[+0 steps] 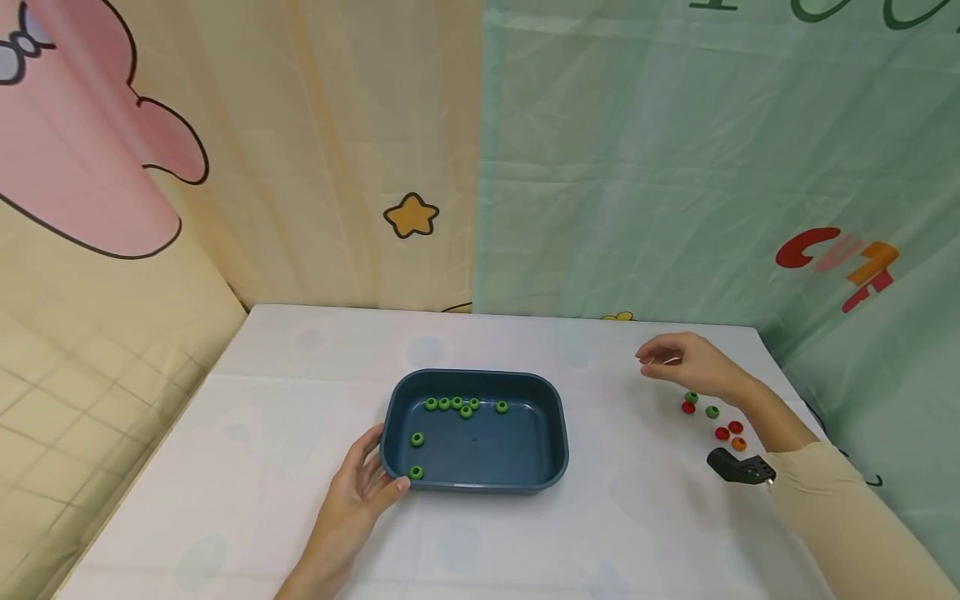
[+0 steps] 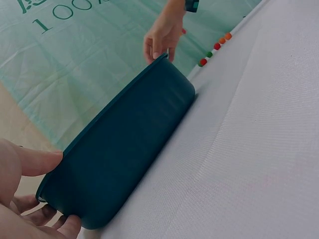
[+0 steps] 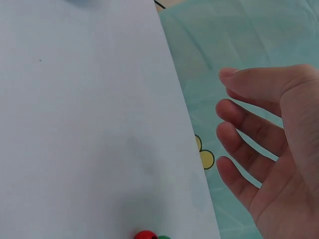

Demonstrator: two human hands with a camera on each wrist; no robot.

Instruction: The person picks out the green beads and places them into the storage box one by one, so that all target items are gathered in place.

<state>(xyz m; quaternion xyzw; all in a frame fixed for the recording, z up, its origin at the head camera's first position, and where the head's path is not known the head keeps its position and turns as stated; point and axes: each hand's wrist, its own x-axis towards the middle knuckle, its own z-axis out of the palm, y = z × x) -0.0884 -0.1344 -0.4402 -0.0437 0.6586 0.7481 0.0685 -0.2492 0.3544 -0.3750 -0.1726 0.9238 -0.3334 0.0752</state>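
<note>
A dark blue plastic basin (image 1: 487, 460) stands on the table, with several green beads (image 1: 466, 412) lying on its floor, most along the far side. At its near left corner my left hand (image 1: 351, 508) grips the rim, thumb on top and fingers against the outer wall; the left wrist view shows this basin wall (image 2: 119, 139) from the side. My right hand (image 1: 701, 367) hovers over the far right of the table with loosely bent fingers, and nothing shows between them in the right wrist view. Under and beside that wrist lie loose red beads (image 1: 722, 433), green beads (image 1: 712, 412) and an orange bead (image 1: 738, 444).
A white cloth covers the table (image 1: 300, 417). Printed curtains (image 1: 600, 208) hang behind it and to both sides. A black wrist device (image 1: 738, 467) sits at the right sleeve (image 1: 840, 500).
</note>
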